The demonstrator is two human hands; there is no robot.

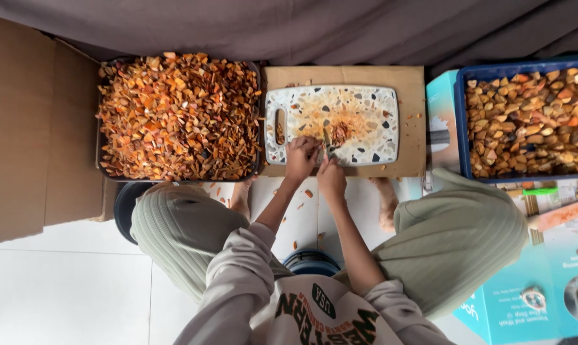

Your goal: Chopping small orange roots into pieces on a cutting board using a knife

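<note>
Two hands meet at frame centre: left hand (300,158) pinching a small orange piece (319,148), right hand (331,177) gripping one knife (327,142), on one speckled cutting board (365,102); one black tray of cut pieces (174,115) upper left; one blue crate (531,121) upper right.

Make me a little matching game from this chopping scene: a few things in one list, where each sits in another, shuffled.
Things:
1. black tray of small orange pieces
2. blue crate of bigger pieces
3. speckled cutting board
4. knife

Places:
A. far right
B. between the left hand and right hand
C. left of the board
D. on flat cardboard, centre

Pairs: 1-C, 2-A, 3-D, 4-B
</note>
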